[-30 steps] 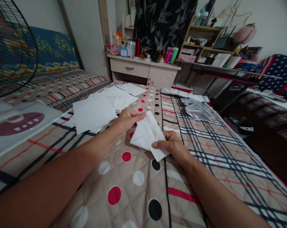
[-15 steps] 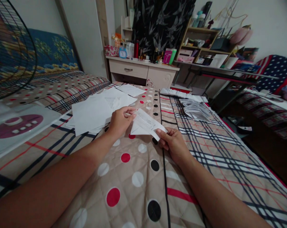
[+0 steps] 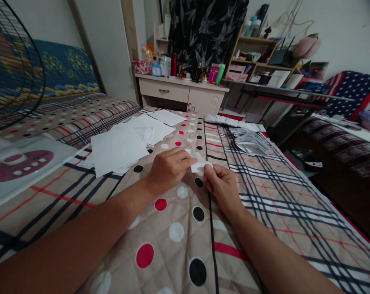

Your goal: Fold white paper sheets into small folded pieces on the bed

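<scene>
A small piece of folded white paper (image 3: 198, 165) is held above the bed between my two hands. The fingers of my left hand (image 3: 170, 166) are closed on its left end and hide much of it. On its right end, my right hand (image 3: 220, 181) pinches the paper between thumb and fingers. Loose white sheets (image 3: 119, 149), some with print, lie overlapping to the left beyond my left hand. Past my right hand sits a stack of folded papers (image 3: 250, 141), with a long row of folded white paper (image 3: 234, 121) behind it.
A spotted and checked bedspread (image 3: 172, 253) lies under everything. At the left are a fan (image 3: 16, 61) and a white plastic item with a purple oval (image 3: 22, 165). A dresser (image 3: 164, 87) stands beyond the bed, with a desk (image 3: 289, 93) at the right.
The paper looked longer, with its printed face showing; now it is folded smaller between my hands. My left hand moved over it, and my right hand shifted its grip. The view turned slightly.
</scene>
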`<state>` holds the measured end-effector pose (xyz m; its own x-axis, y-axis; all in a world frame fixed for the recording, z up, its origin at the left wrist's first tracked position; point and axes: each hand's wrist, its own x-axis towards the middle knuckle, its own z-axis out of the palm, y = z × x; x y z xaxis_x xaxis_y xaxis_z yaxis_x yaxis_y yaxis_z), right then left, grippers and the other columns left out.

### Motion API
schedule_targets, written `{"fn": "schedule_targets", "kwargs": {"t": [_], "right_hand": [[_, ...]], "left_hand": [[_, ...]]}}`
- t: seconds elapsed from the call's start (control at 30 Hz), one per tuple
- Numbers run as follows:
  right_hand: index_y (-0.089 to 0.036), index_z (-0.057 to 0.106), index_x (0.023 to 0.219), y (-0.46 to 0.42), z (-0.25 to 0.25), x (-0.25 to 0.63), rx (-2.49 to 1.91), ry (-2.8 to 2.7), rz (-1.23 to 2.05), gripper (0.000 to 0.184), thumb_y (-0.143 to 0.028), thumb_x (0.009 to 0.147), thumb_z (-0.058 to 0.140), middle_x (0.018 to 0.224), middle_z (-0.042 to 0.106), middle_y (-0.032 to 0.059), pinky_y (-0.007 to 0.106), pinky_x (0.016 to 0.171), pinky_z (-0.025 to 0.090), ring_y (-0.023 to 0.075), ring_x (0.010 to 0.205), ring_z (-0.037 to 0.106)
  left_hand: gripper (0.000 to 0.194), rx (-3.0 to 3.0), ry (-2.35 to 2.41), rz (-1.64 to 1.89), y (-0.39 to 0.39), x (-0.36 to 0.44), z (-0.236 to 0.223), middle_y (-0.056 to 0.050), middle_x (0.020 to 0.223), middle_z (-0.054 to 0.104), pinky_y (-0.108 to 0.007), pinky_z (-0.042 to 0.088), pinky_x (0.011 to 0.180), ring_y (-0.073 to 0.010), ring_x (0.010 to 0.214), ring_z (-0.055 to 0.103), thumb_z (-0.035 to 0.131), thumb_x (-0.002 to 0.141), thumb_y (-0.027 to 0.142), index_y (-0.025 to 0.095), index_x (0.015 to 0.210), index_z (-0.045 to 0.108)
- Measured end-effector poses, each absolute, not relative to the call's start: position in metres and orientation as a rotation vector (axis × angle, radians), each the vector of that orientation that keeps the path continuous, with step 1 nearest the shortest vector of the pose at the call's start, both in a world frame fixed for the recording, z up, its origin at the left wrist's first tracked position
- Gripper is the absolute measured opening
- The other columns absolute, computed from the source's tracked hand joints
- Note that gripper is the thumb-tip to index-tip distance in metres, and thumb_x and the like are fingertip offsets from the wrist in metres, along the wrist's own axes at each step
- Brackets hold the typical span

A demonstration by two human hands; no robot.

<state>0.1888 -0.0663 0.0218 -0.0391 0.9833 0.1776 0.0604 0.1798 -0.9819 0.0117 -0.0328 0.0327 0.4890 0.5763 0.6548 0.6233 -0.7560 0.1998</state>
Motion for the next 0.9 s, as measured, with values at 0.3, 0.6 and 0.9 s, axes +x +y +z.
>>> {"fn": "schedule_targets", "kwargs": {"t": [0.3, 0.6, 0.9], "right_hand": [[-0.022, 0.054, 0.111, -0.050, 0.017, 0.195, -1.041, -1.137, 0.822, 0.042, -0.046, 0.078, 0.067, 0.120, 0.061, 0.0088, 0.029, 0.080, 0.050, 0.0195, 0.104, 0.060], [-0.017, 0.062, 0.098, -0.043, 0.018, 0.209, -1.146, -1.039, 1.122, 0.043, -0.032, 0.062, 0.081, 0.076, 0.069, 0.0005, 0.023, 0.054, 0.047, 0.0103, 0.055, 0.056], [-0.017, 0.065, 0.095, -0.028, 0.012, 0.227, -1.262, -1.371, 0.988, 0.043, -0.025, 0.057, 0.082, 0.074, 0.067, -0.0004, 0.024, 0.055, 0.045, 0.0132, 0.061, 0.059]], "left_hand": [[0.031, -2.163, -1.983, -2.894, -0.022, 0.022, 0.038, -0.004, 0.086, 0.071, -0.028, 0.056, 0.062, -0.0159, 0.071, 0.065, 0.076, 0.067, 0.032, 0.014, 0.091, 0.065], [0.032, -2.309, -2.605, -2.617, -0.023, 0.019, 0.033, -0.004, 0.074, 0.071, -0.018, 0.049, 0.044, -0.0095, 0.051, 0.061, 0.080, 0.062, 0.020, 0.011, 0.089, 0.066], [0.030, -2.880, -2.825, -1.715, -0.014, 0.000, 0.030, -0.007, 0.065, 0.071, -0.015, 0.038, 0.037, -0.0102, 0.045, 0.060, 0.079, 0.063, 0.029, 0.010, 0.084, 0.071]]}}
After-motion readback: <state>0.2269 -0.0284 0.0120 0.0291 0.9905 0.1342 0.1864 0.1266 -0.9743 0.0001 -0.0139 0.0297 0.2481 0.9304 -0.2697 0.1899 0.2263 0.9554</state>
